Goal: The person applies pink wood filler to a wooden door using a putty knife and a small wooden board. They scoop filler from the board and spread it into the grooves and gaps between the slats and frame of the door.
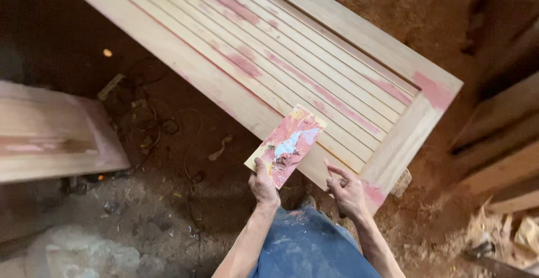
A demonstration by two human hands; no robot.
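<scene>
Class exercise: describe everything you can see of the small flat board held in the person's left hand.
The small flat board is a thin rectangular piece, pale yellowish at its edges and corners. Its upper face is smeared with pinkish-red paste, with a whitish-blue patch near the middle. It is tilted, with its long side running diagonally. The left hand grips its lower corner, thumb on top. Its far end overlaps the edge of the slatted wooden panel.

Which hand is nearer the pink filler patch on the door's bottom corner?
Right. The right hand rests beside the pink filler patch; the left hand holds a smeared board further away.
</scene>
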